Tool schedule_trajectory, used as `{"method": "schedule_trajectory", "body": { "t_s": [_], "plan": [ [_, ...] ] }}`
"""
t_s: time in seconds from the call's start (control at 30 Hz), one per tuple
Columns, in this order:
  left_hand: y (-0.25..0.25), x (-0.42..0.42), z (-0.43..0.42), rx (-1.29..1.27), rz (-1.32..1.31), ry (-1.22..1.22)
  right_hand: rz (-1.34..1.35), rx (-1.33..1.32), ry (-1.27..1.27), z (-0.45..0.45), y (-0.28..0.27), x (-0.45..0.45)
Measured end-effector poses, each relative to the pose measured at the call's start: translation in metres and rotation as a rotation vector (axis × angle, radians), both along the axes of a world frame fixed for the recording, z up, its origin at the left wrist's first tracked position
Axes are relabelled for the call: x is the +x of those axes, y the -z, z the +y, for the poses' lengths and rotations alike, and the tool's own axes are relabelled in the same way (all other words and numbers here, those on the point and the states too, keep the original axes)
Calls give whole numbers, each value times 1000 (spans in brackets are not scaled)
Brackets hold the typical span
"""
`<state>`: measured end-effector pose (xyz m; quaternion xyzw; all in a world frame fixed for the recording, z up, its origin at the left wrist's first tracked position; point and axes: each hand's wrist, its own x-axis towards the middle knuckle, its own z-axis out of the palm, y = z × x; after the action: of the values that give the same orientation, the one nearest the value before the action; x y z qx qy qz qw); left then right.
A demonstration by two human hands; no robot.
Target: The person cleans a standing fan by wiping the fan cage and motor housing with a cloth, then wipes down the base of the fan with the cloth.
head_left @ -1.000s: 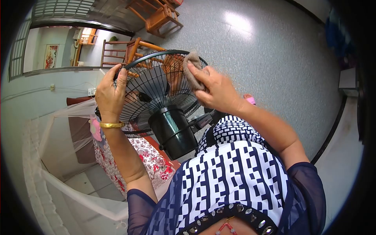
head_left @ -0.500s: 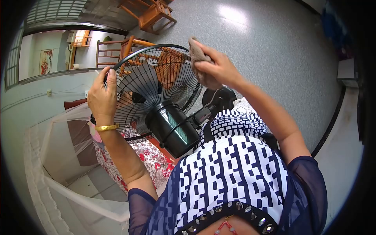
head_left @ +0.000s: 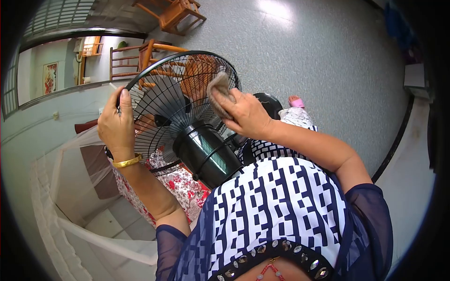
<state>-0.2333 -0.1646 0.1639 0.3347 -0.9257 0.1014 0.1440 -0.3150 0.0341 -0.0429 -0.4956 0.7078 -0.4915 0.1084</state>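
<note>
A black electric fan point(head_left: 206, 151) stands in front of me, its wire guard and grey blades facing away and its motor housing toward me. My left hand point(head_left: 117, 124), with a gold bangle at the wrist, grips the rim of the fan guard point(head_left: 161, 63) on the left side. In my right hand point(head_left: 248, 114) is a bunched greyish-brown cloth point(head_left: 218, 95), held against or just over the back of the guard at its right side. Part of the fan's round black base point(head_left: 268, 104) shows behind my right hand.
Wooden chairs point(head_left: 176, 18) stand beyond the fan on the speckled grey floor point(head_left: 328, 70). To the left are a white mosquito net point(head_left: 51, 206) and red floral fabric point(head_left: 180, 189). A white box-like piece point(head_left: 416, 77) is at the right wall. My foot in a pink slipper point(head_left: 297, 102) shows below.
My right hand has moved the cloth left and inward, from the guard's outer right edge onto its back. My left hand stays on the rim, and my foot has come into view.
</note>
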Motion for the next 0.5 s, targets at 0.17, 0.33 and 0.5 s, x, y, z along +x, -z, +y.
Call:
{"method": "schedule_trajectory", "body": {
  "t_s": [0.17, 0.33, 0.5],
  "plan": [
    [0, 0, -2, 27, -1, -27, 294, -24, -58, 0, 19, 4],
    [0, -3, -2, 58, 14, -39, 190, 4, -278, 9, 40, -8],
    [2, -2, -4, 83, 25, -24, -413, -151, -26, 29, 49, -38]
  ]
}}
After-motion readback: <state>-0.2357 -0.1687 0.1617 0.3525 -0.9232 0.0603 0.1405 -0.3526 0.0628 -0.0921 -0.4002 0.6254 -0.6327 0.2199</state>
